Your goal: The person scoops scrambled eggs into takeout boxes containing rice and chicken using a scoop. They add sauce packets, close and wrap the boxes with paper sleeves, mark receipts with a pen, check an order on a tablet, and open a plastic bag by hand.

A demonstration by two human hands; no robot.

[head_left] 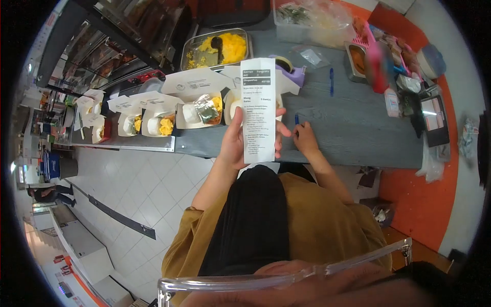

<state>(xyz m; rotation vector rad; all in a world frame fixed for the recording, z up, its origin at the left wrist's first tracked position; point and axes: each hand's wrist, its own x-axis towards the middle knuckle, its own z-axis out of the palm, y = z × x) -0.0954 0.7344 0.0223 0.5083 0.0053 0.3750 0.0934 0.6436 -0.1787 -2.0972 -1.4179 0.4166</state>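
A long printed paper receipt [258, 117] is upright in front of me. My left hand [236, 140] is closed around it, thumb at its left edge and fingertips showing past its right edge. My right hand [306, 139] rests on the grey table with its fingers curled. A short blue pen [296, 118] sticks out at the fingertips and seems to be in its grip. Just behind the receipt, an open food box [235, 108] is partly hidden. Left of it stands another open box [200, 113] with rice, yellow food and a foil-like packet.
More open boxes [159, 123] line the table [353, 133] to the left. Behind are a tray of yellow food [232, 48] with a black scoop and a purple tape dispenser [292, 73]. Another blue pen [331, 82] lies right; a tablet [433, 120] stands at the edge.
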